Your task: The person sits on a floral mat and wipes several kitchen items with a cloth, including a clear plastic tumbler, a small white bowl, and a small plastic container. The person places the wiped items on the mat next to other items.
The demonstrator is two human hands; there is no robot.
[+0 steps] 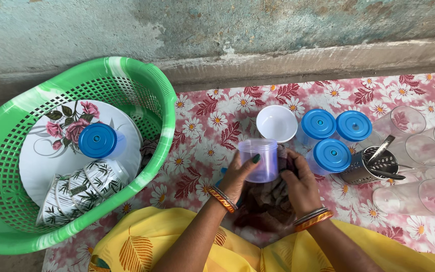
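— What do we see at the centre of the floral cloth [212,126]?

— We see a person in a yellow garment holding a clear, lilac-tinted plastic tumbler [261,159] upright, just above the lap. The left hand [238,174] curls round its left side, fingers closed against the wall. The right hand [298,184] presses a dark patterned rag [268,201] against the tumbler's right side, fingers bent around the cloth.

— And around it?

— Just behind the tumbler we see a white round lid or bowl [276,123], its hollow side up; we cannot tell which it is from this angle. To the right stand three containers with blue lids [333,136], close together. Beside them a perforated steel cutlery holder [366,166] carries a few utensils, and several clear glasses [419,166] lie on their sides at the right edge.

— What sits at the left?

— We see a green plastic basket [162,116] on the floor by the wall. Inside it lie a white plate with a rose pattern [66,136], another blue-lidded container [99,141] on top of the plate, and stacked leaf-printed cups [81,189] tipped on their sides.
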